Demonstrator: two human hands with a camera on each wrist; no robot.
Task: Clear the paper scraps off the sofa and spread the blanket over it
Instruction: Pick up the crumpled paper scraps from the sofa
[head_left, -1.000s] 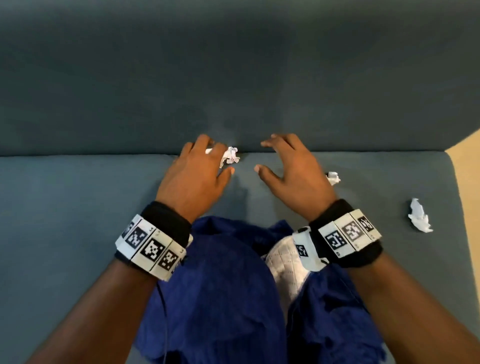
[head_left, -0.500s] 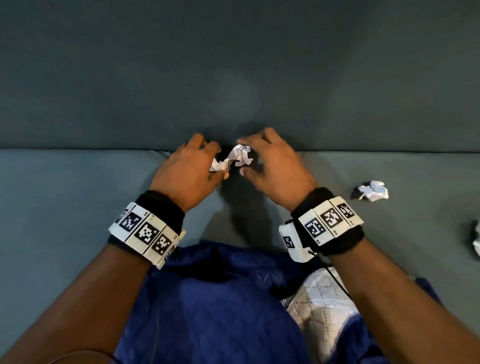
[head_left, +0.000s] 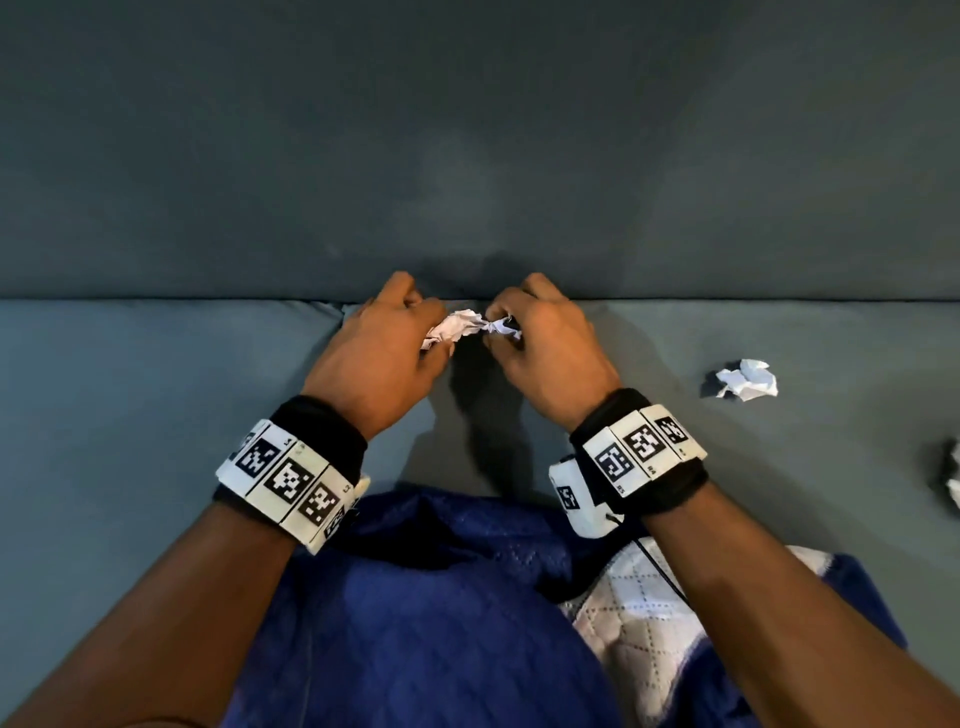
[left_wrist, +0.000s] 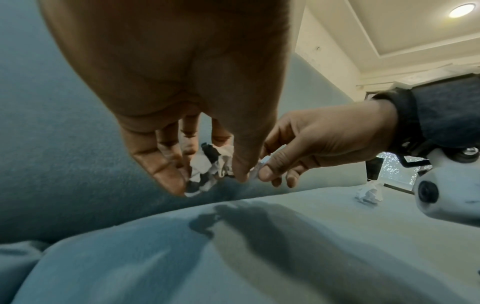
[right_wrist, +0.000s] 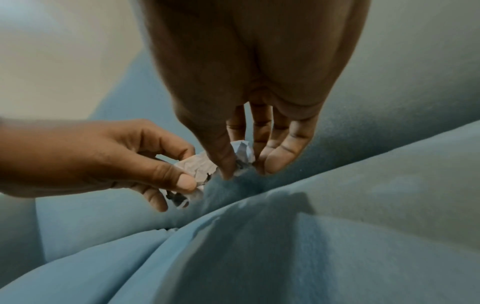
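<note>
- The left hand (head_left: 379, 348) pinches a crumpled paper scrap (head_left: 457, 327) between thumb and curled fingers, just above the crease where the sofa seat (head_left: 156, 415) meets the backrest (head_left: 467, 156).
- The right hand (head_left: 545, 348) is close beside it, its thumb and fingers pinching a second crumpled piece (head_left: 501, 326) that touches the left hand's scrap; whether the two are one piece or separate I cannot tell.
- From the right wrist view, the right thumb and fingers (right_wrist: 283, 156) close around a small pale wad (right_wrist: 242, 152), while the left hand (right_wrist: 91, 158) holds a flatter, printed scrap (right_wrist: 197, 166).
- Both wrists wear black bands with white marker tags (head_left: 291, 478).
- Another crumpled scrap (head_left: 745, 380) lies on the seat to the right, well apart from the hands; one more (head_left: 953, 475) sits at the right edge.
- A dark blue blanket (head_left: 415, 623) with a white quilted underside (head_left: 639, 618) is bunched at the seat's front, beneath the forearms.
</note>
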